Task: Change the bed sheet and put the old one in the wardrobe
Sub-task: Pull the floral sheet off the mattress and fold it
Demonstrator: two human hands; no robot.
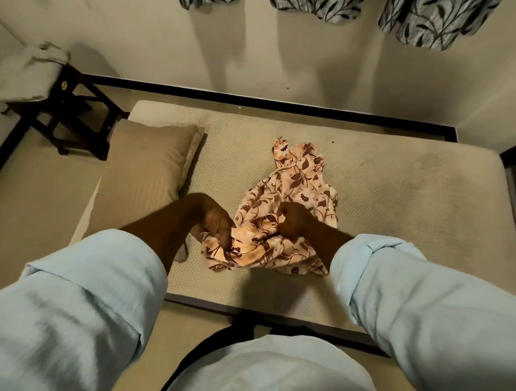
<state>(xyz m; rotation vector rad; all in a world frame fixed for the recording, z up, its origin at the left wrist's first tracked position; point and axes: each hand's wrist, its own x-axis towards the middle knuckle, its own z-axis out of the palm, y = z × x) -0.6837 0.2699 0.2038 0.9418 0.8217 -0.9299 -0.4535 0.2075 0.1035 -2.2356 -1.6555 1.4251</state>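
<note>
So I'm looking down at a bare mattress point(367, 191) on a dark bed frame point(277, 104), with a tan pillow point(144, 167) at its left end and a dark wooden stool point(72, 114) with pale cloth point(21, 77) piled on it off in the corner. The floral bed sheet point(294, 191) is bunched up mid-mattress near the front edge. My left hand point(213, 220) and right hand point(295, 223) both have their fingers clenched tight around its near end, light blue sleeves point(79, 304) rolled back.
</note>
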